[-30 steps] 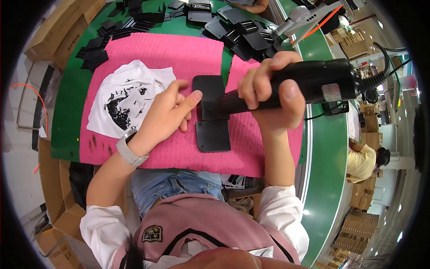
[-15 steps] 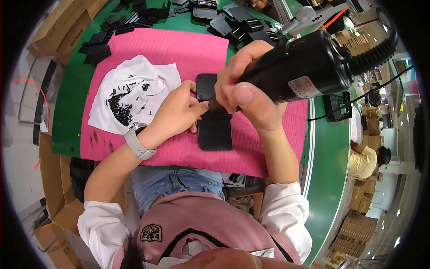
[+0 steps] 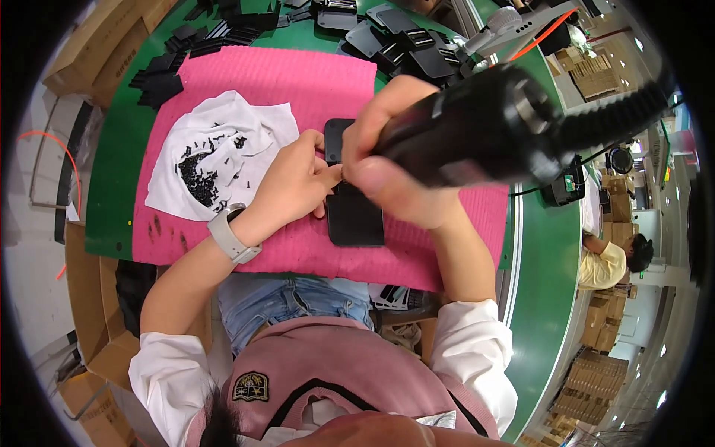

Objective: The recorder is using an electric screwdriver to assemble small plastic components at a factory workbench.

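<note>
in the head view, the black flat part [image 3: 356, 220] lies at the centre of the frame on the pink mat [image 3: 298, 82], its long axis running nearly up and down the picture. it lies just right of the left hand [image 3: 296, 181] and to the left of the right hand [image 3: 398, 179], which covers much of its middle and upper right. the left hand is the nearer: its thumb and forefinger reach the part's left edge near the middle. whether that grip is pinched on the part, or on something small, i cannot tell. the right hand's grip is wrapped round a black handheld tool [image 3: 462, 138], which slants from the upper right down toward the part; its tip is hidden behind the fingers, so contact cannot be told.

the tool's ribbed cable [image 3: 618, 115] runs off to the right. at centre left, the white cloth [image 3: 167, 190] bears a heap of small black screws [image 3: 197, 179], with the left hand at its right edge. bare mat shows above the part and below it, down to the mat's lower edge, with a strip between the part and the right forearm. the green worktop [image 3: 115, 194] carries black pieces [image 3: 417, 56] along the top of the frame.
</note>
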`<action>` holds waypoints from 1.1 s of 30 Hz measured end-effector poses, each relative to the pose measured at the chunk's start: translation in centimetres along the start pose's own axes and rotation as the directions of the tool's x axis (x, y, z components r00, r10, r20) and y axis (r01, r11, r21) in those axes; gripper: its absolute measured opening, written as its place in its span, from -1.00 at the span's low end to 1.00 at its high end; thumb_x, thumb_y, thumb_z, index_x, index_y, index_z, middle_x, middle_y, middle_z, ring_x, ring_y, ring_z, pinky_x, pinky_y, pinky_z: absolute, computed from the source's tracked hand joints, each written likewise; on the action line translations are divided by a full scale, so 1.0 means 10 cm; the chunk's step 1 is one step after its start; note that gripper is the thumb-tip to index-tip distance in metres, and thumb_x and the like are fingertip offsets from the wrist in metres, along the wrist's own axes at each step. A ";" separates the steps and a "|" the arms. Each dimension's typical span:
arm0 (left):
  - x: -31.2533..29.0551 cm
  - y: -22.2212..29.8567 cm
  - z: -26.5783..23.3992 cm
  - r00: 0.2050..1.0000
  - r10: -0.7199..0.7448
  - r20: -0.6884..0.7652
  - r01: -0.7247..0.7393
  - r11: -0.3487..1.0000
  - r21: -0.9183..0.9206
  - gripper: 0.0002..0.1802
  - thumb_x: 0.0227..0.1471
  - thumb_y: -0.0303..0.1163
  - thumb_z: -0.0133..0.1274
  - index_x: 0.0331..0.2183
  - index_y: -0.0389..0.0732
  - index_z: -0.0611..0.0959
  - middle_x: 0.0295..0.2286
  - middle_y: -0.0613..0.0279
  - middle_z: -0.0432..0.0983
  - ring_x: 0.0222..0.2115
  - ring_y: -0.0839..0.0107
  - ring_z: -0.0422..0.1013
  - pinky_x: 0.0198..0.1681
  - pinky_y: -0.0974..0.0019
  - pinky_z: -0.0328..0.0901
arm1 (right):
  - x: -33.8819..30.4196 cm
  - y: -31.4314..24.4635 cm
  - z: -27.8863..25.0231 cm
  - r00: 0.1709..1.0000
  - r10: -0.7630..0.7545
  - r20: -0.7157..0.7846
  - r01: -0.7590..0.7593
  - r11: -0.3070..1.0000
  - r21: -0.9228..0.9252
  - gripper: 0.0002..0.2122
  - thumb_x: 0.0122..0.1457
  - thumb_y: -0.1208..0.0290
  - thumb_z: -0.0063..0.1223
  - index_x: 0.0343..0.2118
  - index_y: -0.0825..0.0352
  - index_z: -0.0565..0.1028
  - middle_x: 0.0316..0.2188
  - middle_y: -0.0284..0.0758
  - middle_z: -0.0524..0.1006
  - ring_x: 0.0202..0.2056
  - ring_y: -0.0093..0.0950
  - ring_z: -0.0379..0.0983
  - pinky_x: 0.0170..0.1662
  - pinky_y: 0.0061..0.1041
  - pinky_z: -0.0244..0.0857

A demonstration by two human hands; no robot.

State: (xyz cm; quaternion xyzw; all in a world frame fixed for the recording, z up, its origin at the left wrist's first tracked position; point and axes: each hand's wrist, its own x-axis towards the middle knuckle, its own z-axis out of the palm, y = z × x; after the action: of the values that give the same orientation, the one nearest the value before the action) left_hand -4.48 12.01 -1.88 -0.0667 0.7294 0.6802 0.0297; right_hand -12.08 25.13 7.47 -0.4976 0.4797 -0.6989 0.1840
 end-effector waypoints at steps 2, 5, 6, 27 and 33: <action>0.01 0.00 -0.02 0.999 0.031 0.018 -0.032 0.996 0.084 -0.67 0.03 -0.39 0.05 -0.27 -0.41 0.34 -0.73 0.14 0.45 -0.80 0.41 0.39 -0.72 0.40 0.22 | -0.04 -0.01 -0.01 1.000 0.004 -0.015 -0.004 1.000 -0.016 -0.70 -0.05 0.41 0.19 -0.34 0.38 0.29 -0.72 -0.40 0.31 -0.72 -0.61 0.23 -0.65 -0.62 0.16; -0.05 0.10 -0.01 0.999 0.029 -0.030 -0.023 0.985 0.171 -0.53 0.00 -0.32 0.10 -0.17 -0.45 0.35 -0.73 0.14 0.45 -0.80 0.40 0.39 -0.70 0.39 0.23 | -0.14 0.00 -0.14 0.999 -0.023 -0.040 0.024 1.000 0.010 -0.63 -0.01 0.31 0.16 -0.21 0.36 0.29 -0.72 -0.42 0.30 -0.74 -0.60 0.20 -0.65 -0.59 0.14; -0.09 0.15 -0.01 0.999 -0.014 -0.047 0.023 0.980 0.196 -0.46 -0.03 -0.31 0.13 -0.12 -0.47 0.34 -0.73 0.14 0.45 -0.78 0.39 0.40 -0.67 0.37 0.25 | -0.16 -0.15 -0.23 0.997 -0.058 -0.052 0.057 0.998 -0.029 -0.60 0.04 0.29 0.06 -0.12 0.37 0.24 -0.72 -0.44 0.27 -0.76 -0.58 0.18 -0.64 -0.58 0.13; -0.58 0.68 -0.23 0.601 0.764 -0.235 -0.602 0.627 0.495 -0.39 -0.20 -0.56 0.19 -0.05 -0.28 0.35 -0.27 0.11 0.43 -0.29 0.30 0.42 -0.24 0.30 0.31 | -0.24 -0.19 -0.03 0.887 0.283 0.364 0.235 0.401 -0.886 -0.69 -0.23 0.36 0.32 -0.42 0.33 0.44 -0.62 -0.34 0.39 -0.60 -0.31 0.38 -0.59 -0.42 0.21; -0.60 0.51 -0.28 0.919 0.339 -0.200 -0.386 0.876 -0.289 -0.68 -0.01 -0.39 0.13 -0.22 -0.38 0.52 -0.33 0.27 0.48 -0.31 0.53 0.38 -0.22 0.43 0.27 | -0.14 -0.02 0.32 0.993 0.038 0.111 0.054 0.692 -0.719 -0.75 -0.07 0.25 0.19 -0.60 0.35 0.45 -0.72 -0.33 0.41 -0.73 -0.51 0.30 -0.64 -0.59 0.14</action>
State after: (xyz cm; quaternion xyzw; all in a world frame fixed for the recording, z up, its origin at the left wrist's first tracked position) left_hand 0.87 9.87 4.14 0.0188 0.6078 0.7771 -0.1622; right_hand -8.66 24.68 7.11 -0.5722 0.7014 -0.4251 -0.0013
